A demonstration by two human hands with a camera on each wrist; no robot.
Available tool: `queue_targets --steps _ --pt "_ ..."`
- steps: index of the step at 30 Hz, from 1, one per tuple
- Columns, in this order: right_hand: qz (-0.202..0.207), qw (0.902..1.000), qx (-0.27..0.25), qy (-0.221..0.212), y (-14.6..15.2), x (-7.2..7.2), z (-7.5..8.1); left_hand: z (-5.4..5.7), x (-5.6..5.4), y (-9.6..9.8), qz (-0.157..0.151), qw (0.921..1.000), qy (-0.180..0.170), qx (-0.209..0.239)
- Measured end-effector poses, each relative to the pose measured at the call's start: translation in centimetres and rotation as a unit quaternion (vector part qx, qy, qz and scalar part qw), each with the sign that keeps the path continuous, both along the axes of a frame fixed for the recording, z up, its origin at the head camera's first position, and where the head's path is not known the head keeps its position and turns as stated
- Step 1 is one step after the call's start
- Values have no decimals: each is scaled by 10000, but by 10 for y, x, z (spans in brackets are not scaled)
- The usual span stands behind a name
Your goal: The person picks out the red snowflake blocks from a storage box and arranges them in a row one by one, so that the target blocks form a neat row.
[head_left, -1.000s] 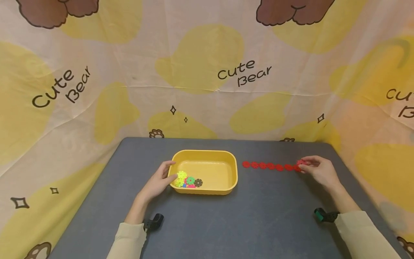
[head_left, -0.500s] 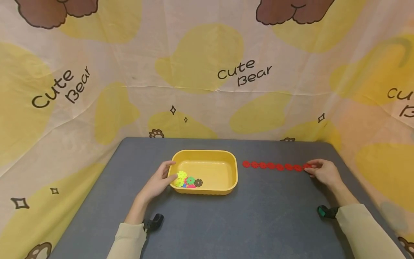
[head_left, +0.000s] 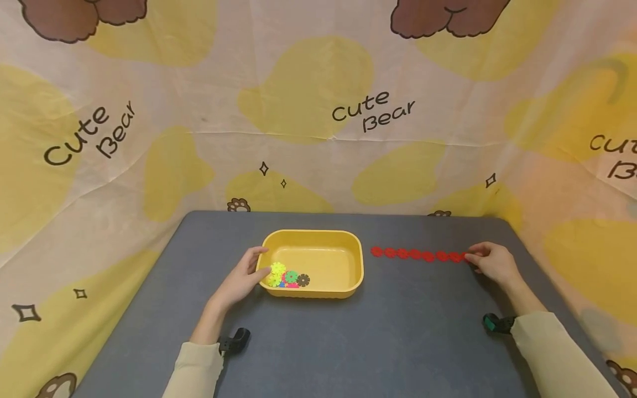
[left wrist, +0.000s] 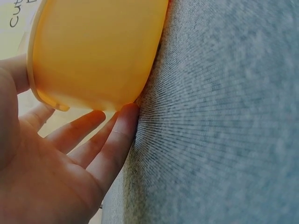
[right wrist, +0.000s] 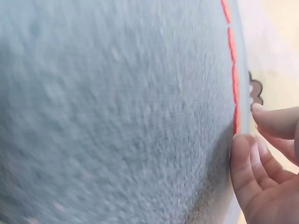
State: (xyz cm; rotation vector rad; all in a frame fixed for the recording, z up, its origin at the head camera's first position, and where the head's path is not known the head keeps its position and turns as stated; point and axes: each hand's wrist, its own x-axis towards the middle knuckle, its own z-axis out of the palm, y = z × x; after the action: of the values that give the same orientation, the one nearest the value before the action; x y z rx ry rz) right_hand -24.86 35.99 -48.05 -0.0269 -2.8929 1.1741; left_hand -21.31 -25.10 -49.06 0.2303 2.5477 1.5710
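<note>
My left hand [head_left: 241, 279] holds the left end of a yellow plastic tub [head_left: 318, 293]. Its thumb lies over the rim, and its fingertips rest against the outer wall in the left wrist view. Inside the tub's near left corner lie snowflake building discs in yellow, green [head_left: 291, 277], black [head_left: 303, 280], pink and blue. To the right of the tub, red snowflake discs [head_left: 415, 254] lie flat in a row. My right hand [head_left: 495, 265] is at the row's right end, fingertips on the last red disc, mostly hidden. Thumb and fingers stand apart in the right wrist view.
Everything sits on a grey-blue table [head_left: 368, 342]. Behind it and at both sides hangs a printed cloth [head_left: 298, 110], close to the table's far edge. Black devices [head_left: 235, 341] are strapped to both wrists.
My right hand set a red disc down at the row's right end, then shifted slightly left against the row. The left hand and the tub stayed in place.
</note>
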Motion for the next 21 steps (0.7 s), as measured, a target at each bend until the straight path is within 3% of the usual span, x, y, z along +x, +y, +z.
queue_targets --steps 15,21 --pt "240 9992 171 274 -43 25 18 2 2 4 132 9997 154 -111" --pt "336 9951 414 828 -65 37 23 3 5 4 246 9974 466 -487"
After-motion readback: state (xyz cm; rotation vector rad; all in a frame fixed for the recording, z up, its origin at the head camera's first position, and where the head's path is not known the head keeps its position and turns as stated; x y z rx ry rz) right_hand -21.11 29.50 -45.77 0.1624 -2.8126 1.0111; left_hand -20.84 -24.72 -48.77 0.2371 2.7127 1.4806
